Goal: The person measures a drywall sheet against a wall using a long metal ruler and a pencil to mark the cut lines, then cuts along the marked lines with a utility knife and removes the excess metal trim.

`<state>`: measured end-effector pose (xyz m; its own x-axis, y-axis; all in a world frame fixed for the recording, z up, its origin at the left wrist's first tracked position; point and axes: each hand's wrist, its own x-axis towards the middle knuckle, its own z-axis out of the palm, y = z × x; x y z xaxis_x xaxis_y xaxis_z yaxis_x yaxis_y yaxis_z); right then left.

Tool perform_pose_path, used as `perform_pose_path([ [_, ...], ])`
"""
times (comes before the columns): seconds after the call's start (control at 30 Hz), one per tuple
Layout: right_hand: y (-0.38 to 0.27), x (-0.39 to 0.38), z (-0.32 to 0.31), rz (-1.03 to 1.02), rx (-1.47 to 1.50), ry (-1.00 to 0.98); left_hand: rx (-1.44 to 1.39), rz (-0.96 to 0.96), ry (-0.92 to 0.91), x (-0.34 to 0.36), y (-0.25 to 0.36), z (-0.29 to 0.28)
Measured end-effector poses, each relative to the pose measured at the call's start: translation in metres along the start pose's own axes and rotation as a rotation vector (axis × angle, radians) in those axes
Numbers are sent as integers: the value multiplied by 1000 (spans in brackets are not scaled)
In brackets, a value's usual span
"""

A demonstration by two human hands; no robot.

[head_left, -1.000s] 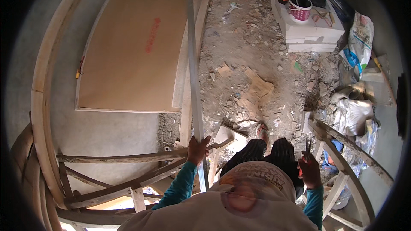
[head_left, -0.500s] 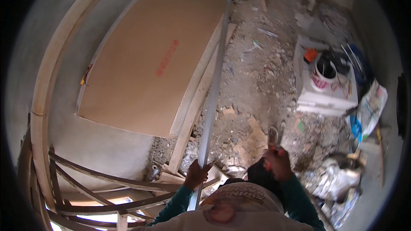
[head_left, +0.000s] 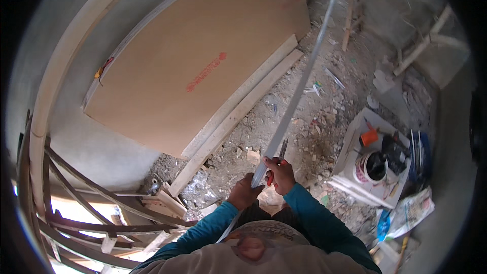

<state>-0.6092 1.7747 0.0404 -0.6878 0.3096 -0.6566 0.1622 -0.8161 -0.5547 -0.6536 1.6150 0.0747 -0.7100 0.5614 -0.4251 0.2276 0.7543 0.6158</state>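
Note:
My left hand (head_left: pixel 244 191) grips a long, pale metal strip (head_left: pixel 303 81), which runs diagonally from below my body up toward the far wall. Just above it, my right hand (head_left: pixel 280 174) holds a red-handled tool (head_left: pixel 283 148), which looks like snips, with its dark jaws pointing away from me. The thumb of that hand lies at the strip; whether it presses on it I cannot tell.
A large brown board (head_left: pixel 167 66) and timber planks (head_left: pixel 231 127) lie left. Rubble covers the floor (head_left: pixel 299 132). At right are a white block (head_left: pixel 359 196) with a bucket (head_left: pixel 370 167) and tools, plus sacks (head_left: pixel 406 213). Curved wooden framing (head_left: pixel 86 200) stands lower left.
The view has turned toward the right. The strip now slants further right. My right hand has moved from beside my right leg to the strip, just above my left hand, with the tool.

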Motion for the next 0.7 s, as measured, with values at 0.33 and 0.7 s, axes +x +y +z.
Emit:
perform_pose_path([
  [0.33, -100, 136, 8, -45, -156, -145, -178, -26, -131, 15, -36, -49],
  [0.7, -357, 451, -11, -77, -248, -237, -472, -255, -180, 76, -62, -135],
])
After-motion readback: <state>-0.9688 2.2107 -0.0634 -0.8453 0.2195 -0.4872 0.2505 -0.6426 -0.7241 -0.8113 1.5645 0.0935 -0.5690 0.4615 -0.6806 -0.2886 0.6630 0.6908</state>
